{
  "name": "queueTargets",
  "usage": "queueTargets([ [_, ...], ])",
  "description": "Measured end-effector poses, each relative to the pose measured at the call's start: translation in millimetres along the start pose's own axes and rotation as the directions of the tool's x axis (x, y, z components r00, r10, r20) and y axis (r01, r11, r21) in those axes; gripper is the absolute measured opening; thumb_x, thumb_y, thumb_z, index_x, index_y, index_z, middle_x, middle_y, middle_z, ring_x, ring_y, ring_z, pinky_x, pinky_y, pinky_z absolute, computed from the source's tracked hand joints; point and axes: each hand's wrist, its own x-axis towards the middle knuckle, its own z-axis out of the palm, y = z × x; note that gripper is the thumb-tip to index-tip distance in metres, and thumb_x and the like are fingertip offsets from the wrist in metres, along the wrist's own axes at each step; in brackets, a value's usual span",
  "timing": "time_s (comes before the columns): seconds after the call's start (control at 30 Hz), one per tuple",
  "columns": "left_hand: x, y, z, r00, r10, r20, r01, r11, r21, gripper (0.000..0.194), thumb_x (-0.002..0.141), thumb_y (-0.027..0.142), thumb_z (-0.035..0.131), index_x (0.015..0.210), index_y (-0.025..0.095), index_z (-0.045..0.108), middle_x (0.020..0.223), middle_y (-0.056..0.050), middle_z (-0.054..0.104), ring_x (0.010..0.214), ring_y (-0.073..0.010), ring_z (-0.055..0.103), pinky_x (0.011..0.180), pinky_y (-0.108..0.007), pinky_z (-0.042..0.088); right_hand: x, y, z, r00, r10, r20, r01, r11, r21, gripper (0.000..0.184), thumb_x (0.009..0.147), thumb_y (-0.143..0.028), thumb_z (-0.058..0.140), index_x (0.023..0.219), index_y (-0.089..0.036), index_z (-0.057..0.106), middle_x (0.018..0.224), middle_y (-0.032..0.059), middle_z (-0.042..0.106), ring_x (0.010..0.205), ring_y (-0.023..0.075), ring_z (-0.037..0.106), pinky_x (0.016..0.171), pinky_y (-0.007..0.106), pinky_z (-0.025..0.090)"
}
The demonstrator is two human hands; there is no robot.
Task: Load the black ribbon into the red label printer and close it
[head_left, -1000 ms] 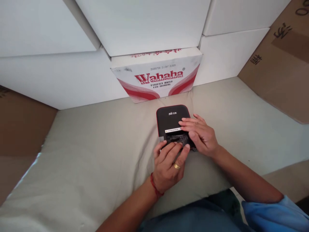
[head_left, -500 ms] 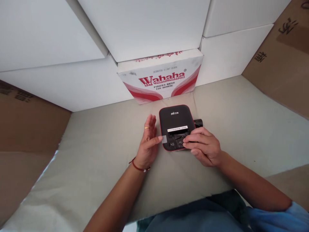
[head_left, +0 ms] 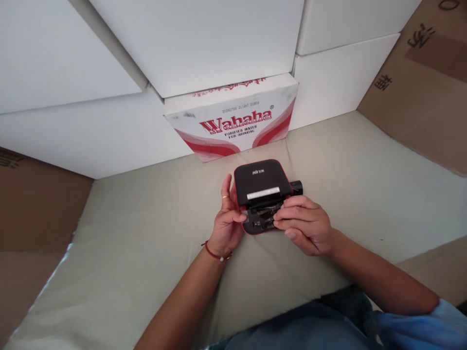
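Observation:
A black, flat, rounded device (head_left: 257, 181) with a red edge and a pale logo lies on the cloth before me. A white label strip (head_left: 263, 193) crosses its upper part, above a recess with dark parts (head_left: 262, 216) whose details are hard to make out. My left hand (head_left: 228, 224) holds the device's left side, thumb on the lower left edge by a greyish tab and index finger pointing up. Around the lower right edge, my right hand (head_left: 306, 223) has its fingers closed, their tips at the recess. A black cylindrical part (head_left: 297, 187) sticks out at the right.
Behind the device stands a white and red Wahaha water carton (head_left: 239, 124), with large white boxes (head_left: 204, 43) above and beside it. Brown cardboard panels flank the area at left (head_left: 40, 209) and right (head_left: 423, 92). Beige cloth (head_left: 146, 233) covers the surface.
The device's upper part now appears tilted relative to the lower part, and the recess shows a wider gap. My left thumb and fingers have closed in on its left side. The view has shifted slightly.

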Motion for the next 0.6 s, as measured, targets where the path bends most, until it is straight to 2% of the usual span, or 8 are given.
queueTargets([
  [0.1, 0.6, -2.5, -1.9, 0.999, 0.019, 0.041, -0.020, 0.999, 0.026, 0.104, 0.076, 0.032, 0.086, 0.167, 0.054, 0.041, 0.184, 0.003, 0.039, 0.168, -0.0312, 0.044, 0.132, -0.053, 0.047, 3.6, -2.2, -1.4, 1.000, 0.005, 0.000, -0.005, 1.000, -0.022, 0.025, 0.108, -0.027, 0.057, 0.106, -0.025, 0.082, 0.096, 0.0061, 0.087, 0.091, 0.0229, 0.080, 0.085, 0.040, 0.069],
  [0.2, 1.9, -4.7, -3.4, 0.997, 0.029, 0.074, -0.026, 0.999, -0.037, 0.100, 0.074, 0.036, 0.093, 0.162, 0.052, 0.048, 0.184, 0.003, 0.040, 0.170, -0.0294, 0.040, 0.136, -0.051, 0.042, 13.6, -4.4, -8.7, 0.999, 0.013, 0.048, -0.012, 1.000, -0.014, 0.022, 0.107, -0.025, 0.060, 0.101, -0.023, 0.081, 0.094, 0.0071, 0.086, 0.087, 0.0223, 0.079, 0.083, 0.038, 0.069],
  [0.27, 5.0, -6.9, -4.5, 0.998, 0.042, 0.051, -0.036, 0.993, -0.112, 0.091, 0.078, 0.041, 0.093, 0.159, 0.047, 0.053, 0.181, 0.000, 0.046, 0.168, -0.0288, 0.044, 0.137, -0.051, 0.040, 26.4, -5.4, -15.2, 0.990, 0.101, 0.102, -0.099, 0.995, -0.027, 0.024, 0.109, -0.025, 0.057, 0.101, -0.023, 0.080, 0.101, 0.0084, 0.087, 0.092, 0.0214, 0.081, 0.087, 0.036, 0.068],
  [0.33, 10.7, -10.7, -6.3, 0.999, 0.044, -0.026, -0.048, 0.978, -0.202, 0.073, 0.085, 0.048, 0.088, 0.151, 0.040, 0.059, 0.172, -0.005, 0.057, 0.161, -0.0285, 0.053, 0.136, -0.051, 0.041, 44.0, -5.7, -19.2, 0.950, 0.261, 0.169, -0.246, 0.964, -0.105, 0.027, 0.112, -0.027, 0.055, 0.107, -0.023, 0.081, 0.114, 0.0090, 0.087, 0.103, 0.0211, 0.082, 0.094, 0.035, 0.066],
  [0.37, 14.4, -13.4, -7.4, 0.996, 0.031, -0.083, -0.051, 0.967, -0.251, 0.063, 0.087, 0.049, 0.087, 0.145, 0.036, 0.063, 0.165, -0.008, 0.064, 0.155, -0.0279, 0.059, 0.135, -0.051, 0.041, 54.2, -5.6, -19.3, 0.911, 0.345, 0.225, -0.309, 0.934, -0.181, 0.028, 0.113, -0.029, 0.054, 0.109, -0.024, 0.081, 0.117, 0.0086, 0.087, 0.105, 0.0214, 0.082, 0.095, 0.035, 0.065],
  [0.43, 21.7, -19.7, -9.9, 0.983, -0.015, -0.183, -0.047, 0.942, -0.331, 0.049, 0.087, 0.045, 0.089, 0.127, 0.028, 0.068, 0.147, -0.010, 0.075, 0.143, -0.0256, 0.068, 0.132, -0.047, 0.044, 75.3, -5.0, -14.8, 0.794, 0.491, 0.359, -0.347, 0.850, -0.396, 0.030, 0.113, -0.030, 0.053, 0.108, -0.024, 0.082, 0.114, 0.0079, 0.087, 0.098, 0.0225, 0.082, 0.086, 0.034, 0.063],
  [0.5, 27.3, -26.2, -11.9, 0.970, -0.030, -0.241, -0.068, 0.919, -0.389, 0.040, 0.087, 0.044, 0.092, 0.113, 0.027, 0.066, 0.132, -0.008, 0.080, 0.131, -0.0220, 0.073, 0.127, -0.043, 0.048, 95.3, -4.3, -4.7, 0.664, 0.591, 0.458, -0.257, 0.756, -0.602, 0.029, 0.110, -0.027, 0.054, 0.106, -0.023, 0.082, 0.110, 0.0086, 0.087, 0.090, 0.0243, 0.081, 0.074, 0.034, 0.059],
  [0.6, 30.4, -32.6, -12.4, 0.963, 0.001, -0.269, -0.119, 0.898, -0.423, 0.042, 0.085, 0.046, 0.096, 0.095, 0.026, 0.060, 0.113, -0.002, 0.082, 0.117, -0.0179, 0.077, 0.122, -0.040, 0.052, 117.6, -0.7, 14.8, 0.530, 0.682, 0.504, -0.135, 0.655, -0.744, 0.024, 0.103, -0.017, 0.059, 0.103, -0.022, 0.083, 0.108, 0.0135, 0.088, 0.094, 0.0301, 0.081, 0.070, 0.036, 0.056],
])
